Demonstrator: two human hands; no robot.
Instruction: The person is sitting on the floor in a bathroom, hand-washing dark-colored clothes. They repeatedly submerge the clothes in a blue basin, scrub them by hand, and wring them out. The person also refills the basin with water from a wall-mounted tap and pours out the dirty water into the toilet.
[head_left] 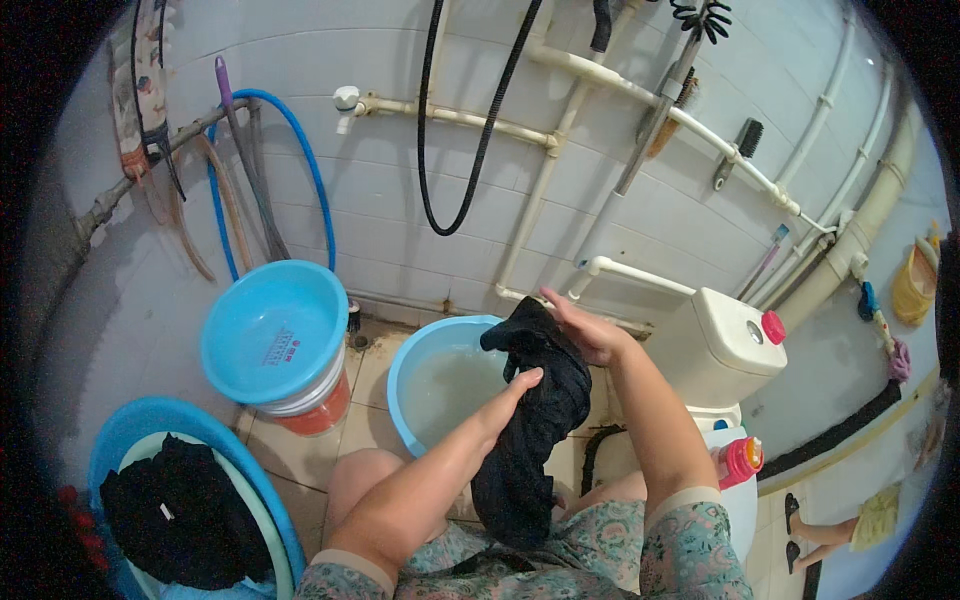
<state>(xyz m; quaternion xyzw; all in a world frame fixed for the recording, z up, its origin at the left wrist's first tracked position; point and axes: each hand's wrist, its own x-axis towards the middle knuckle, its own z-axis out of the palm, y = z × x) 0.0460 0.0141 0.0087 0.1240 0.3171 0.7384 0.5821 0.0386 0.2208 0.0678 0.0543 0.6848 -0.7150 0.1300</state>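
Observation:
A wet-looking black cloth [540,410], perhaps a garment, hangs bunched between my hands above my lap and the rim of a light blue basin [397,385]. My left hand [518,388] grips its middle, the thumb on top and the other fingers hidden under the fabric. Near the upper end, my right hand [590,330] is against the cloth's right side with one digit stretched along the top; its remaining fingers are mostly behind the fabric. Cloudy water [450,395] fills the basin on the floor.
Left of the basin, a blue washbowl [275,320] sits on a white and red bucket [320,405]. Black clothing [190,515] lies in nested tubs [110,440] at lower left. To the right are a toilet tank [725,345] and a pink bottle [738,460]. Another person's legs [825,540] show beyond.

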